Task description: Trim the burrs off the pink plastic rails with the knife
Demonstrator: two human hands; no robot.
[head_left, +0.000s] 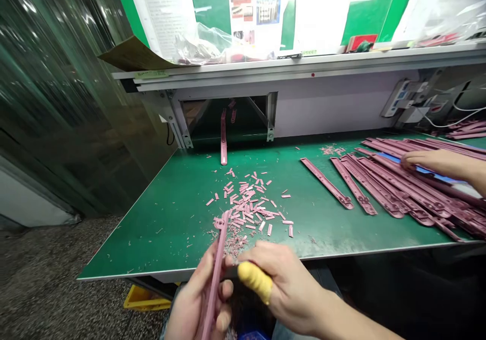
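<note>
My left hand (203,292) is wrapped around a long, narrow pink plastic strip (217,274), tilted with its far end up over the bench's front edge. Against that strip, my right hand (279,279) is closed on a dark tool (231,270); its kind is mostly hidden by my fingers. A yellow wrapping (255,280) covers my right thumb. Just beyond both hands lies a scattered heap of small pink plastic offcuts (246,203), with fine shavings (235,242) nearer to me.
Many similar pink strips (379,183) lie at the right, where another person's hand (425,160) reaches in. One strip (224,145) lies by a framed opening at the back of the green bench (163,218). A yellow crate (146,299) sits below. A shelf (235,69) overhangs the rear.
</note>
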